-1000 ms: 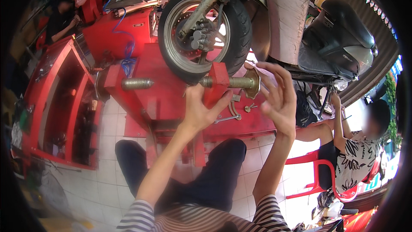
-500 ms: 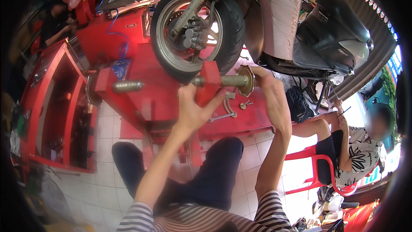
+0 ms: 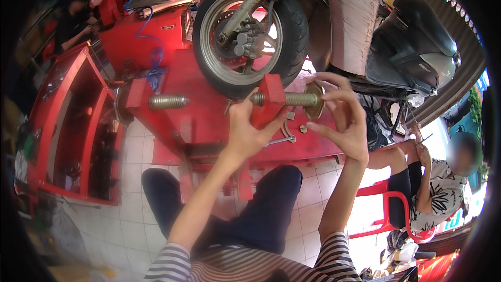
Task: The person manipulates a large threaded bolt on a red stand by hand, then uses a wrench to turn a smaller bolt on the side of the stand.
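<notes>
My left hand wraps its thumb and fingers around the right red upright of a wheel clamp. A threaded screw rod passes through the top of that upright, with a brass-coloured hand knob on its right end. My right hand is at the knob, fingers spread and curved around its right side; whether the fingertips touch it is hard to tell. Opposite, a second threaded rod points inward from the left red upright. A scooter's front wheel stands just behind the clamp.
A wrench and small metal parts lie on the red lift platform. To the left stands a red open-fronted cabinet. On the right, a person sits on a red chair. A blue hose hangs behind.
My right hand has gone from being closed around the knob's far side to spread fingers at its right. My left hand keeps its hold. The whole view has shifted slightly.
</notes>
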Action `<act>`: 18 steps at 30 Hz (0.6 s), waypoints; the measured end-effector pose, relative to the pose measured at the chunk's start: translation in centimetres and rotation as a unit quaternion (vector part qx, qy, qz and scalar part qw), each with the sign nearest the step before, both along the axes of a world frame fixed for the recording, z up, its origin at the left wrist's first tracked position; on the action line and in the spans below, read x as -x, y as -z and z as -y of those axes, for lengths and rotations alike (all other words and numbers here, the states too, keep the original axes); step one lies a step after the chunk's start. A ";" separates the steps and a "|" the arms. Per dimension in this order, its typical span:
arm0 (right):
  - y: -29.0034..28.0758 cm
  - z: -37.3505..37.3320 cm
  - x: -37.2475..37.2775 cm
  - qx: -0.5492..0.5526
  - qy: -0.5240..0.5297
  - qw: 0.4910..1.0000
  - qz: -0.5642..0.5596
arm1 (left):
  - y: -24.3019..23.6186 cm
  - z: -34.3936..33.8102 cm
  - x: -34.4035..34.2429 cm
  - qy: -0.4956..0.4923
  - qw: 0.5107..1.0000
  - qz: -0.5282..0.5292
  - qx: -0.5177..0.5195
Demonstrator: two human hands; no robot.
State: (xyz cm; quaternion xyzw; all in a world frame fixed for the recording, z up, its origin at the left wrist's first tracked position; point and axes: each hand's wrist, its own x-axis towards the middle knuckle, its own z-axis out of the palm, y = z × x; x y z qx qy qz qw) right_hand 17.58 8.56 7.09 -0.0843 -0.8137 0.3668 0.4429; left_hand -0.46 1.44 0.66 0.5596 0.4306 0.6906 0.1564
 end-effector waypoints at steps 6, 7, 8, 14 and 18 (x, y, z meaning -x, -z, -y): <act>-1.1 1.1 0.0 0.114 0.046 0.991 0.051 | -0.1 0.3 0.2 0.019 0.999 0.017 0.024; -1.5 1.8 0.4 0.109 0.076 0.985 0.107 | 0.0 0.4 0.2 0.018 0.999 0.013 0.029; -1.3 1.5 0.5 0.114 0.073 0.985 0.108 | -0.1 0.3 0.2 0.016 0.999 0.009 0.028; 1.9 0.5 1.3 0.054 -0.010 0.996 -0.065 | 0.3 -0.2 0.1 0.015 1.000 -0.010 0.010; 3.2 0.9 1.9 -0.045 0.020 0.989 -0.136 | 0.6 0.2 0.5 0.017 0.999 -0.037 0.019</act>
